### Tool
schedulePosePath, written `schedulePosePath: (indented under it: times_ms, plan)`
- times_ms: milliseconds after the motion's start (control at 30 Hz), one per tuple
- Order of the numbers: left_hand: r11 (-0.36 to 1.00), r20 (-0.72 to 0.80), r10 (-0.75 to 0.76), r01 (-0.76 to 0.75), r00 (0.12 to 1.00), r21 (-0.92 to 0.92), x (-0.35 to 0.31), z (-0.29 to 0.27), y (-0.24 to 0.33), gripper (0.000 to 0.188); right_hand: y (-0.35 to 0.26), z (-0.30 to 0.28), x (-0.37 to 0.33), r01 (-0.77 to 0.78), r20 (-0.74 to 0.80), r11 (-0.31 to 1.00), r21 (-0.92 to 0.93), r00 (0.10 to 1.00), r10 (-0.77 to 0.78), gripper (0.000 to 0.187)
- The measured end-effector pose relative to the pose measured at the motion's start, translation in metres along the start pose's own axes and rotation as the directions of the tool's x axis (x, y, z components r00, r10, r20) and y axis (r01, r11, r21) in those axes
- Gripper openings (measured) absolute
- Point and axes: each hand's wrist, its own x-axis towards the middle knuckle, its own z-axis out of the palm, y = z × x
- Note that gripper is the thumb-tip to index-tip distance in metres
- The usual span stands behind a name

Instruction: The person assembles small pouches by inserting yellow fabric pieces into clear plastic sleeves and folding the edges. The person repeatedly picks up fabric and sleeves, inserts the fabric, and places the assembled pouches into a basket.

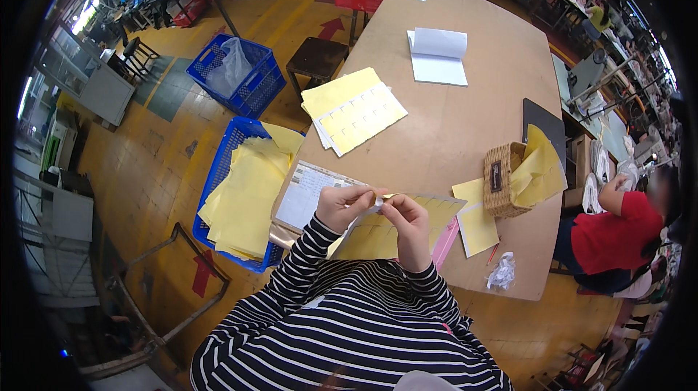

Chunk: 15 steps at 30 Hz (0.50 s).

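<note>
Over the near edge of the table, both my hands meet fingertip to fingertip. My left hand (340, 206) is closed in a pinch on a small white piece (379, 202), too small to name more exactly. On its other side, my right hand (408, 226) pinches the same piece between thumb and fingers. Beneath them lies a yellow sheet (366, 240) with small marks in rows, partly covered by my hands. A white paper with writing (304, 196) lies to the left of my left hand.
Yellow sheets (361, 118) and a white pad (438, 56) lie farther back. To the right stand a wicker basket (502, 202) with yellow paper and a crumpled white wad (502, 272). Blue crates (206, 205) flank the table's left side. A person in red (607, 234) sits at right.
</note>
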Motion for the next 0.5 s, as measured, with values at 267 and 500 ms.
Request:
schedulePosePath:
  times_ms: [267, 500]
  plan:
    - [0.97, -0.265, -0.105, 0.039, 0.959, -0.24, 0.003, 0.009, -0.013, 0.022, 0.008, -0.003, -0.001, 0.111, -0.019, 0.972, -0.206, 0.993, -0.117, 0.009]
    - [0.945, -0.203, -0.093, 0.023, 0.975, -0.326, -0.002, 0.014, 0.0, 0.02, 0.009, -0.007, 0.003, 0.117, -0.137, 0.966, -0.229, 0.979, -0.151, 0.01]
